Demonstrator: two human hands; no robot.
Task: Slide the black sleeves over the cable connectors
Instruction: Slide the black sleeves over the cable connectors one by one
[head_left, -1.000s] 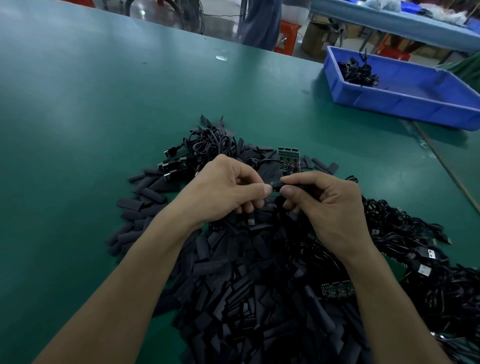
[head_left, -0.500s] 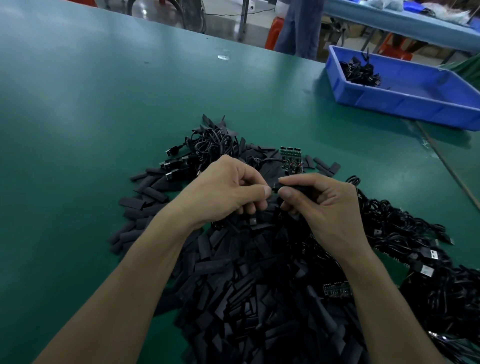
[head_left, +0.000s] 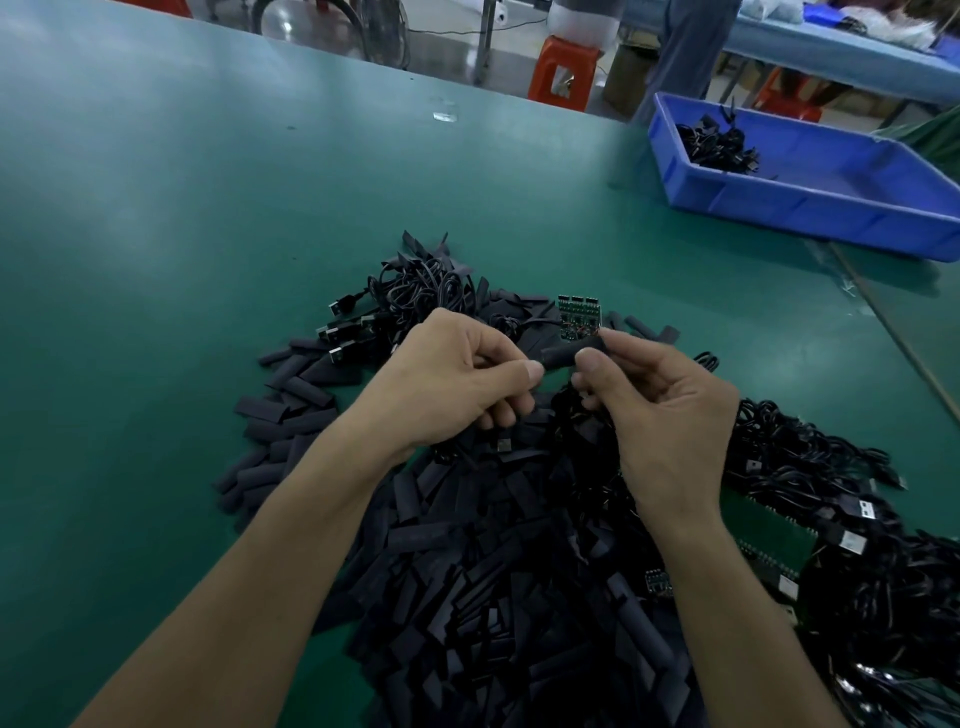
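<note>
- Black sleeve (head_left: 571, 354) was held level between the two hands, above a pile of loose sleeves (head_left: 467, 571).
- Left hand (head_left: 457, 384) pinched one end with its thumb and curled fingers, and right hand (head_left: 670, 410) pinched the other.
- A small circuit board (head_left: 579, 316) lay just beyond the hands, with cable bundles (head_left: 810, 457) right of the right hand.
- The green table (head_left: 156, 249) stretched far past them. A blue bin (head_left: 810, 213) sat well beyond the right hand, and an orange stool (head_left: 563, 67) stood behind.
</note>
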